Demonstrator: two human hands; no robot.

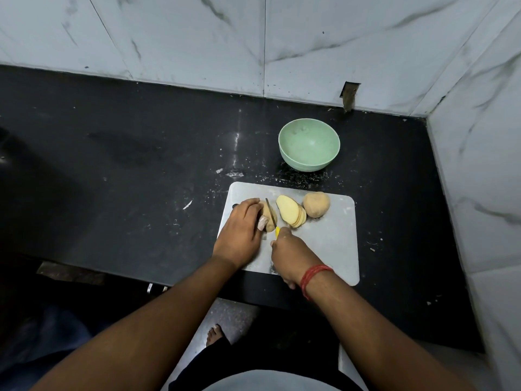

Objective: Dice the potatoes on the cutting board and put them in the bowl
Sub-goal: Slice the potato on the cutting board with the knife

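A grey cutting board (332,244) lies on the black counter. My left hand (242,230) grips the remaining piece of a potato (269,218) at the board's left side. My right hand (290,252) grips a yellow-handled knife (272,214), whose blade stands against the right face of that potato. Just right of the blade several yellow potato slices (290,214) lean together in a stack. A whole unpeeled potato (316,204) sits at the board's far right. Beyond the board stands a pale green bowl (309,144) with nothing in it.
The black counter (141,170) stretches left and is dusted with white specks. Marble wall tiles (324,52) close off the back and the right side. The counter's front edge runs just under the board. My foot (215,334) shows on the floor below.
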